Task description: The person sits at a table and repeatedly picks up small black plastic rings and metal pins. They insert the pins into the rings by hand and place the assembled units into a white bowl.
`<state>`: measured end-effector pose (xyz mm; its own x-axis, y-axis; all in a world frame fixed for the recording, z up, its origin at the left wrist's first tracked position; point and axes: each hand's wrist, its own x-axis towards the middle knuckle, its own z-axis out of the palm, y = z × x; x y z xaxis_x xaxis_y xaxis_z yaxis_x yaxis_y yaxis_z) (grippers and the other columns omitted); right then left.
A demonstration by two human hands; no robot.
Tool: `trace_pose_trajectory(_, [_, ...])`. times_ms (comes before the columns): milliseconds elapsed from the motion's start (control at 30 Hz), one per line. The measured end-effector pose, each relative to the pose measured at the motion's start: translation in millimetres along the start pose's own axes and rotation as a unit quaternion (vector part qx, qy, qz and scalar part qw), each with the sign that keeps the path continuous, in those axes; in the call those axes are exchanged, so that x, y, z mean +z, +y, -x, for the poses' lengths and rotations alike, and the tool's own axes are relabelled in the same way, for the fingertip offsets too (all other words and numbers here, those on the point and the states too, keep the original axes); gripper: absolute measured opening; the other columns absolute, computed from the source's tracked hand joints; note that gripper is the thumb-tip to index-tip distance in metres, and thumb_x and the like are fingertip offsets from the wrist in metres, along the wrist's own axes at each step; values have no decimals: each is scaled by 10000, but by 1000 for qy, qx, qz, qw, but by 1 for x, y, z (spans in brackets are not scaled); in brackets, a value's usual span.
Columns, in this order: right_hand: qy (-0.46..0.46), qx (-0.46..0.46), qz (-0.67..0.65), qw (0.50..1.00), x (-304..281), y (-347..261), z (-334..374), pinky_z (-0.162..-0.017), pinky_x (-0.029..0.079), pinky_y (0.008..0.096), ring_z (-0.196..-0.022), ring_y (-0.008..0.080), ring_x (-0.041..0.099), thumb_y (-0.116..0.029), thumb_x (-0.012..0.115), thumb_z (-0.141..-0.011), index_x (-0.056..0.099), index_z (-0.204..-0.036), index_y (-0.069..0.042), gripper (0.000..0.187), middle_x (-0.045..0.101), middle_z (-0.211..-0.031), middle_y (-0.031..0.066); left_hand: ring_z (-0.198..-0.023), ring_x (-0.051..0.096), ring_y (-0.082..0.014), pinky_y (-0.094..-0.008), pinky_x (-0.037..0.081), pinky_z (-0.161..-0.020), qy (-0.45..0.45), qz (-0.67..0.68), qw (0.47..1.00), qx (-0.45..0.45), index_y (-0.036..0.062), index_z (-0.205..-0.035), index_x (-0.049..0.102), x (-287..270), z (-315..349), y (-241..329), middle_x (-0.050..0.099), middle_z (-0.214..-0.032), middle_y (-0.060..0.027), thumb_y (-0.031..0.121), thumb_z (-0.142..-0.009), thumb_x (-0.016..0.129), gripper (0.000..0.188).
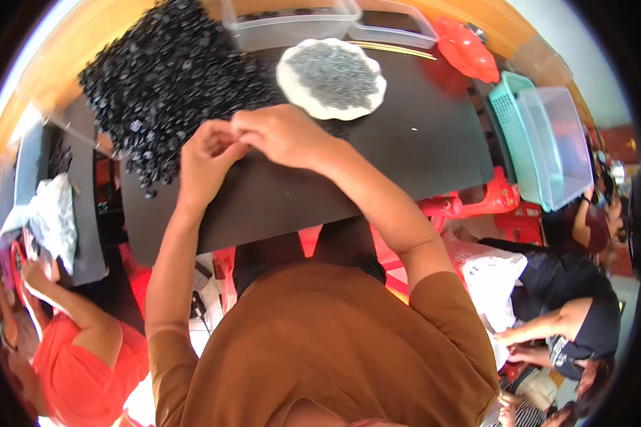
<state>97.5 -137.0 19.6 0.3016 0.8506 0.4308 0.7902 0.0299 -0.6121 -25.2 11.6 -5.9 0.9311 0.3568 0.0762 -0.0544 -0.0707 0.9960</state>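
My left hand (pixel 208 165) and my right hand (pixel 283 134) meet above the dark table, their fingertips pressed together. Both are closed in a pinch; whatever lies between the fingers is too small or hidden to name. Just beyond and to the left spreads a large heap of small, glossy black disc-like pieces (pixel 167 78), its near edge close to my left hand. Past my right hand sits a white scalloped plate (pixel 290 83) bearing a mound of tiny silvery-grey pieces (pixel 335 75).
Clear plastic bins (pixel 292 32) line the table's far edge, with thin sticks (pixel 395 50) and a red petal-shaped dish (pixel 466 51) to their right. A teal basket (pixel 520 142) stands off the right end. Other people sit at left, in a red shirt (pixel 85 370), and right.
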Motion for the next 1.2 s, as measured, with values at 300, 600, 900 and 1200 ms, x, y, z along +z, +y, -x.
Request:
trace_pose_trajectory(300, [-42,139,-157,977,-14,2,1,-650,524,241,-744,102,674,-41,630,-911,627,-1085,-29,175,704,-816,45,-861,681,-140,-242,546,-746,15,61,998,-30,3,-1076,582,-4,-4,2,687,-940,-80,-16,-878,693,228])
trace_pose_trajectory(600, [-41,82,-61,994,-6,-1,0,-599,517,281,-686,154,672,-42,593,-941,594,-961,-27,25,673,-793,66,-846,690,-135,-241,549,-744,7,51,999,-11,14,-1036,581,-4,-4,0,689,-917,-67,3,-882,697,194])
trace_pose_trajectory(900, [-9,22,66,998,4,-1,0,-575,486,339,-633,232,628,-137,592,-955,562,-908,-54,100,639,-749,83,-846,690,-128,-244,552,-752,-6,41,999,-8,20,-986,581,-2,-2,1,692,-909,-59,34,-887,703,157])
trace_pose_trajectory(1200, [-18,113,-118,986,-7,-6,0,-595,501,327,-663,219,667,-113,561,-969,590,-1006,-42,85,687,-809,99,-849,694,-134,-244,551,-752,15,68,997,-17,22,-981,576,-6,-5,-2,691,-903,-59,-2,-878,697,162])
